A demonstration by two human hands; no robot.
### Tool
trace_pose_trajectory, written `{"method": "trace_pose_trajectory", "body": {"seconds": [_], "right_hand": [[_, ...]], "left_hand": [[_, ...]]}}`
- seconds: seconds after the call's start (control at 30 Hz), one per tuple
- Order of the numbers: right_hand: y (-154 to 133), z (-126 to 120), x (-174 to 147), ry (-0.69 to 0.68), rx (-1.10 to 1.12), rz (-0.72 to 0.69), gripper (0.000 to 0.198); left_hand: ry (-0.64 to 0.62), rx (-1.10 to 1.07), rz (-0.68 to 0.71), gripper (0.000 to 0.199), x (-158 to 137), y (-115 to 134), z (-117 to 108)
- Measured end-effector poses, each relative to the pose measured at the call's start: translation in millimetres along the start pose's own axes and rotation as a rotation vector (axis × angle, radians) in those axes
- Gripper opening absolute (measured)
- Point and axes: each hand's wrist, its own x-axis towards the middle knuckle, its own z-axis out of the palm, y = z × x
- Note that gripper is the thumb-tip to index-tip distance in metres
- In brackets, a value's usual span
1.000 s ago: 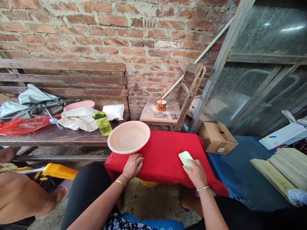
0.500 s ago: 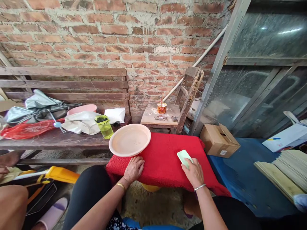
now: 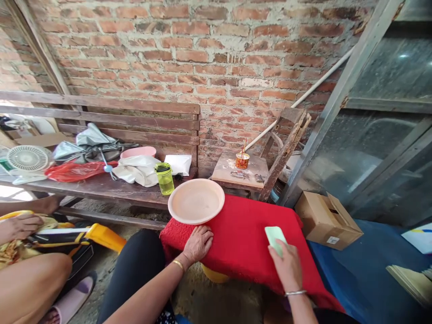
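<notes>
My left hand (image 3: pixel 199 244) lies on the front edge of the red cloth (image 3: pixel 249 220), fingers stretched out and holding nothing. Just beyond its fingertips stands a round, pale pink plastic basin (image 3: pixel 196 201) at the cloth's left end. Over the right part of the cloth, my right hand (image 3: pixel 289 265) is closed around the lower end of a flat mint-green phone (image 3: pixel 275 234). The phone's upper part sticks out past the fingers. I cannot tell whether it touches the cloth.
Behind the basin, a wooden bench (image 3: pixel 111 191) carries a green bottle (image 3: pixel 164 180), bags and a fan (image 3: pixel 29 158). A chair (image 3: pixel 224 168) with a cup and padlocks stands behind the cloth. A cardboard box (image 3: pixel 324 222) sits right. Another person's hand (image 3: pixel 22 226) is far left.
My view has turned left, bringing the fan and more of the other person into sight. My right hand keeps the phone, now held at a slightly different angle. My left hand stays by the basin.
</notes>
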Motion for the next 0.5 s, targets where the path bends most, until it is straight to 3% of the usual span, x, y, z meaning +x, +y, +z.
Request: {"method": "trace_pose_trajectory", "body": {"seconds": [0.13,0.23,0.33,0.5], "right_hand": [[-92,23,-8,-0.09,0.071,-0.267,0.031],[-108,17,-2,-0.166,0.006,-0.303,0.033],[-58,-4,12,-0.218,-0.12,-0.131,0.035],[71,-39,17,-0.168,-0.32,0.456,0.058]], "left_hand": [[0.008,-0.075,-0.005,0.018,2,-3,-2],[0.007,-0.083,0.002,0.021,2,-6,0],[0.012,-0.084,-0.003,0.021,2,-8,2],[0.011,-0.084,-0.014,0.02,3,-2,-1]]}}
